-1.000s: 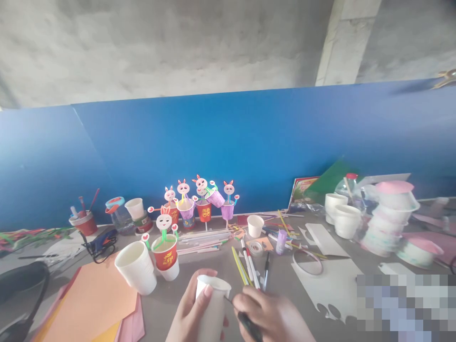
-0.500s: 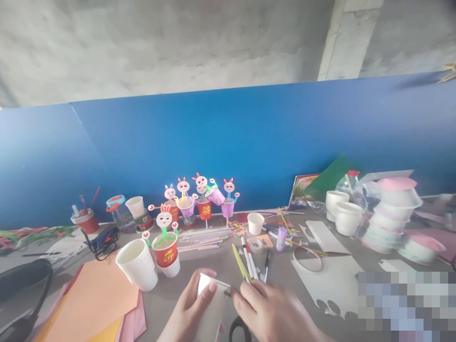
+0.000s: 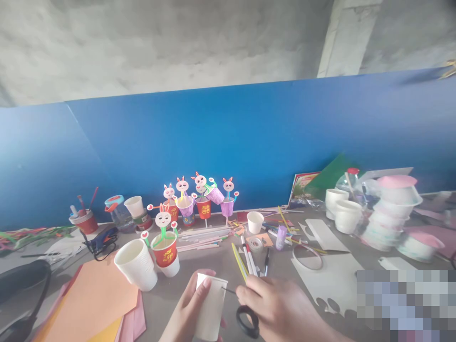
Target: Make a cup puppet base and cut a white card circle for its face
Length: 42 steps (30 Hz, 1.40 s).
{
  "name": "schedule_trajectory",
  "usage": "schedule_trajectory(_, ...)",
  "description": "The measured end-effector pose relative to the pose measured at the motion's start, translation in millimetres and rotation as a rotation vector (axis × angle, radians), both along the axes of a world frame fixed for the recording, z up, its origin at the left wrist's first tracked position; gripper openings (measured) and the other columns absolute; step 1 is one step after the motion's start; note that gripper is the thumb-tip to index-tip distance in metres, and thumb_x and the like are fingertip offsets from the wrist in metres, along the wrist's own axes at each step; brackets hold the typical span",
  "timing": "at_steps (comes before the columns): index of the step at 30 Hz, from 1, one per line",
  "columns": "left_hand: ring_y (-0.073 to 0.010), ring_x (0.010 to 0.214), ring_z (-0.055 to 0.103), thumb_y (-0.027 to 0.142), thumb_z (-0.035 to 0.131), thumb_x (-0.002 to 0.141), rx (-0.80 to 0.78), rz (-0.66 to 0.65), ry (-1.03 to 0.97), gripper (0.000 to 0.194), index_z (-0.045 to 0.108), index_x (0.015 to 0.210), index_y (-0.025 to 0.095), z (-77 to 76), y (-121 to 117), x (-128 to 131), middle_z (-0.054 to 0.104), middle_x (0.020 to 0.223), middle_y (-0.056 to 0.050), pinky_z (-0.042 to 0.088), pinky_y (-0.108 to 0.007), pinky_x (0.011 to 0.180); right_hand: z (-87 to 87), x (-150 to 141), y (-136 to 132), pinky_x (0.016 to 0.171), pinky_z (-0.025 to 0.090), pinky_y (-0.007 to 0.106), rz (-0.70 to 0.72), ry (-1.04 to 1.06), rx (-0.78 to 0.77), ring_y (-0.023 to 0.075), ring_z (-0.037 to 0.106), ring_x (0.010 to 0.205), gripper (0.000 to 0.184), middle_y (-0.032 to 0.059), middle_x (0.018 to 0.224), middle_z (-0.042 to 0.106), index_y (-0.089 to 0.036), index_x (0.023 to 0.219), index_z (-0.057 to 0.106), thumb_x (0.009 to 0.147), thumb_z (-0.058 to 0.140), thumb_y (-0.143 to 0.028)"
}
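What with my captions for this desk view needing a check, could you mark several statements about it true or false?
1. The left hand holds a white paper cup. True.
2. The black-handled scissors are in the left hand. False: the right hand holds the scissors.
3. A red paper cup with a rabbit-faced paper figure rests on top of another white cup. True.
4. The clear plastic bottle at the right has a green cap. False: a red cap is on it.
5. The big green sheet is left of the rabbit-faced figures. False: the green sheet is to their right.
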<state>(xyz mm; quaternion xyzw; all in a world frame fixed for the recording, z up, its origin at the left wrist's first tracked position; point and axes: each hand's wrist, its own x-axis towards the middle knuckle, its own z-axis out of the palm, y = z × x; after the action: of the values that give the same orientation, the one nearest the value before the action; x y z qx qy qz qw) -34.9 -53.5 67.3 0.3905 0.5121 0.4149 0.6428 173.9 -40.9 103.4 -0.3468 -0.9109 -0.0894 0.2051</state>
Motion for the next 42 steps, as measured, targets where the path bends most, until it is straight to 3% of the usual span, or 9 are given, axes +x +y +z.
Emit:
schedule_trajectory(5,-0.0228,0.058,0.067,0.078,0.054,0.076,0.026,-0.007,-0.007,0.074,0.047,0.121,0.020,0.8,-0.6,0.5,0.067,0.060,0.000,0.054,-0.030,0.045,2.9,4.4,0.9,0.043,0.022,0.030,0.010,-0.037,0.004,0.0120,0.052,0.048,0.017,-0.0040,0.069,0.059,-0.022,0.075,0.055,0.071,0.055,-0.005)
schedule_trajectory(10,-0.0202,0.052,0.063,0.076,0.049,0.082,0.014,-0.050,0.014,0.071,0.041,0.126,0.021,10.4,-3.8,1.1,0.067,0.056,0.000,0.054,-0.029,0.050,10.1,6.4,3.3,0.042,0.028,0.032,0.108,-0.192,0.232,0.0159,0.055,0.052,0.033,-0.0017,0.073,0.062,-0.016,0.097,0.062,0.065,0.059,-0.010)
schedule_trajectory(14,-0.0181,0.049,0.061,0.077,0.049,0.081,0.021,-0.050,0.021,0.072,0.041,0.125,0.020,13.8,-5.2,2.1,0.065,0.055,0.002,0.053,-0.028,0.048,13.7,6.0,3.7,0.041,0.025,0.032,0.086,-0.234,0.272,0.0153,0.053,0.050,0.030,-0.0023,0.071,0.060,-0.017,0.092,0.062,0.063,0.060,-0.009)
schedule_trajectory(17,-0.0194,0.054,0.064,0.076,0.057,0.077,0.039,0.010,0.027,0.073,0.042,0.122,0.021,13.1,-5.0,3.3,0.062,0.059,0.004,0.054,-0.028,0.046,14.3,5.2,3.0,0.041,0.021,0.032,0.056,-0.212,0.160,0.0147,0.050,0.048,0.029,-0.0030,0.070,0.059,-0.019,0.086,0.059,0.061,0.057,-0.005)
schedule_trajectory(22,-0.0215,0.057,0.066,0.078,0.055,0.076,0.064,0.056,0.023,0.073,0.044,0.120,0.022,7.8,-6.3,5.8,0.063,0.065,0.001,0.055,-0.030,0.045,16.9,3.0,-0.1,0.045,0.027,0.029,0.044,-0.088,-0.118,0.0131,0.056,0.054,0.019,-0.0019,0.072,0.061,-0.021,0.072,0.054,0.071,0.052,-0.002)
schedule_trajectory(29,-0.0181,0.054,0.064,0.071,0.058,0.080,0.164,0.124,0.064,0.064,0.043,0.119,0.024,10.9,-13.6,11.0,0.061,0.073,0.001,0.051,-0.027,0.046,37.0,-2.1,-0.9,0.049,0.024,0.023,-0.098,0.025,-0.466,0.0087,0.052,0.052,0.023,-0.0041,0.066,0.057,-0.020,0.068,0.051,0.088,0.048,-0.009)
schedule_trajectory(34,-0.0187,0.056,0.065,0.067,0.061,0.080,0.211,0.130,0.104,0.060,0.044,0.118,0.024,17.4,-15.5,11.9,0.061,0.073,0.002,0.049,-0.026,0.048,46.2,-5.4,0.3,0.048,0.021,0.022,-0.140,0.043,-0.559,0.0074,0.042,0.047,0.025,-0.0055,0.056,0.048,-0.019,0.064,0.043,0.088,0.049,-0.014)
schedule_trajectory(42,-0.0198,0.064,0.065,0.064,0.062,0.080,0.261,0.158,0.160,0.058,0.048,0.119,0.024,16.1,-16.3,8.7,0.064,0.083,-0.002,0.052,-0.028,0.053,47.3,-7.8,-2.6,0.048,0.022,0.022,-0.141,0.042,-0.582,0.0086,0.047,0.050,0.020,-0.0043,0.061,0.055,-0.020,0.069,0.052,0.087,0.049,-0.013)
